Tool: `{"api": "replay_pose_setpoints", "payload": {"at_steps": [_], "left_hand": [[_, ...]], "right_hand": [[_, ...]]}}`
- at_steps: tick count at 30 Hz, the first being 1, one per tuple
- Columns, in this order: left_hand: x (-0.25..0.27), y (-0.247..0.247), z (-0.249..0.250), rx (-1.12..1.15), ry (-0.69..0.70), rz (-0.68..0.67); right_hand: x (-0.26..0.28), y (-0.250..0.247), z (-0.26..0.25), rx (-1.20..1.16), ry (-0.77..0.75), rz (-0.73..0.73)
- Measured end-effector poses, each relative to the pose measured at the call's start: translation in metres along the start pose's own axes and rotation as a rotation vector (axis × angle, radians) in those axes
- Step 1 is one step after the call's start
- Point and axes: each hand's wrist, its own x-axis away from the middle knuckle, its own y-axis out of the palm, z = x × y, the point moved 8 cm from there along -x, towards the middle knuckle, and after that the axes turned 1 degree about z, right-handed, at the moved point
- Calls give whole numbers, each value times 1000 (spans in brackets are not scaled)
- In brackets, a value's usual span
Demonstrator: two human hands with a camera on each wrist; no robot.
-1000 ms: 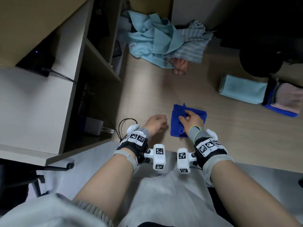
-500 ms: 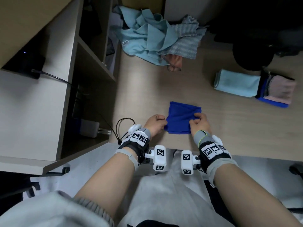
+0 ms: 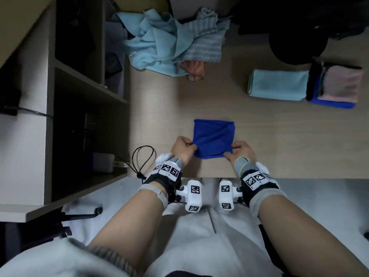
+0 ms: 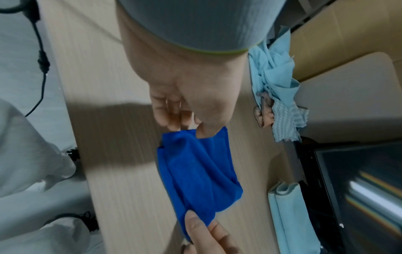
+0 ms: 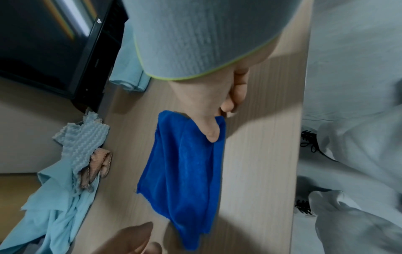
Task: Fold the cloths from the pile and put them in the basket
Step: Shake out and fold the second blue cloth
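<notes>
I am sitting at a pale wood-grain tabletop [image 3: 279, 136] with an open shelving unit [image 3: 83, 92] standing at its left end and a black cable [image 3: 143, 158] looping near the front corner. My left hand [image 3: 182, 149] is pinching the near-left corner of the blue cloth [image 3: 213, 138], and my right hand [image 3: 242, 152] is pinching its near-right corner; the cloth is lying folded on the tabletop just in front of me, its near edge lifting slightly.

The wrist views are showing what the head view is not: from the left wrist, my thumb is pressing on top of the cloth with the fingers curling beneath, and from the right wrist a dark monitor [image 5: 54, 48] is standing at the back of the tabletop.

The pile [image 3: 169, 45] of light blue, grey ribbed and orange cloths is lying at the far left, well apart from the blue one. A folded light blue cloth [image 3: 277, 84] is lying to the far right, touching a stack of folded cloths [image 3: 337, 86] with a pink one on top. I cannot make out a basket for certain.
</notes>
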Motion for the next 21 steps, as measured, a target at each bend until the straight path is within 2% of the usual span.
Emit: {"api": "replay_pose_setpoints", "payload": {"at_steps": [2,3,5,7,9,11,12,14,16,18,21], "left_hand": [[5,-1,15,-44,11,74],[8,6,20,-34,-17,45],[17,28,20,-8,-121,-116],[29,52,14,28,-221,-238],[31,58,5,105,-253,-239],[30,61,-3,178,-270,-201],[29,61,-6,200,-275,-181],[31,61,-13,221,-303,-175],[39,68,-22,197,-360,-257],[47,80,-28,231,-388,-347],[50,93,-27,361,-335,-332]], "right_hand": [[-1,-4,3,-8,16,-29],[-2,-5,7,-25,30,-45],[-3,-4,12,-40,38,-101],[-3,-1,18,-67,50,-219],[9,6,17,-104,71,-356],[15,2,18,-45,80,-419],[12,-5,15,13,52,-386],[-2,-31,7,130,-9,-188],[-14,-49,-9,134,-82,-57],[-23,-50,-32,131,-201,-72],[-34,-40,-50,243,-305,-147]]}}
